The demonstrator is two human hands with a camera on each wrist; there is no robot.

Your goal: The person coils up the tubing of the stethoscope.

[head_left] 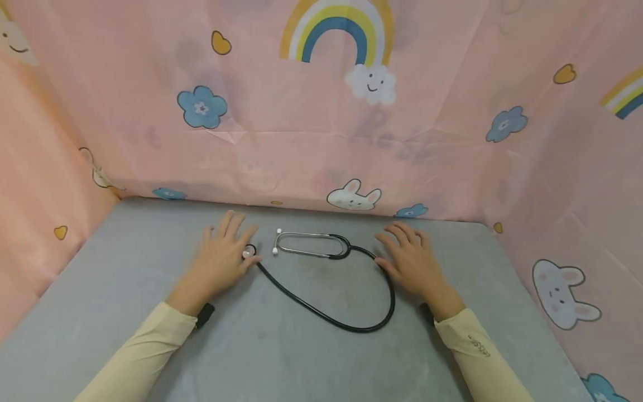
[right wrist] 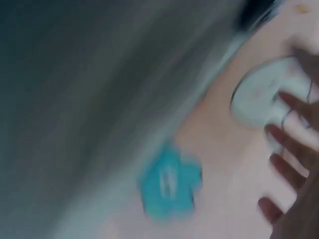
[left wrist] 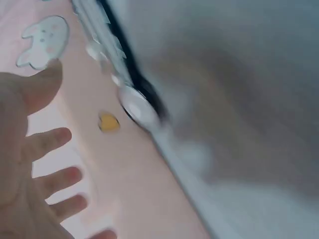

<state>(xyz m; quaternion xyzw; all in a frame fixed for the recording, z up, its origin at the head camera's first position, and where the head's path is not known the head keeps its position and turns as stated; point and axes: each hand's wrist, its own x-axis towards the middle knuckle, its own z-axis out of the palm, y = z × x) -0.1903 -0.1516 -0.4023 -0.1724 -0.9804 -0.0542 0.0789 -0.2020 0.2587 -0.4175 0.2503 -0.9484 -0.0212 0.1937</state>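
A black-tubed stethoscope (head_left: 359, 329) lies on the grey table, its tube looping toward the near side. Its metal earpiece arms (head_left: 303, 254) point left, with white ear tips (head_left: 275, 251) at the ends. On the left, the round chest piece (head_left: 248, 252) sits between the thumb and forefinger of my left hand (head_left: 221, 259), whose fingers are spread. In the left wrist view the chest piece (left wrist: 138, 107) appears apart from the fingers. My right hand (head_left: 412, 259), fingers spread too, is at the right bend of the tube, with its thumb overlapping it in the head view.
The grey table (head_left: 301, 363) reaches back to a pink curtain (head_left: 311, 151) printed with rainbows, rabbits and flowers. The curtain also hangs along the left and right sides. Dark bands (head_left: 204, 315) show at the wrists, below light yellow sleeves (head_left: 145, 352).
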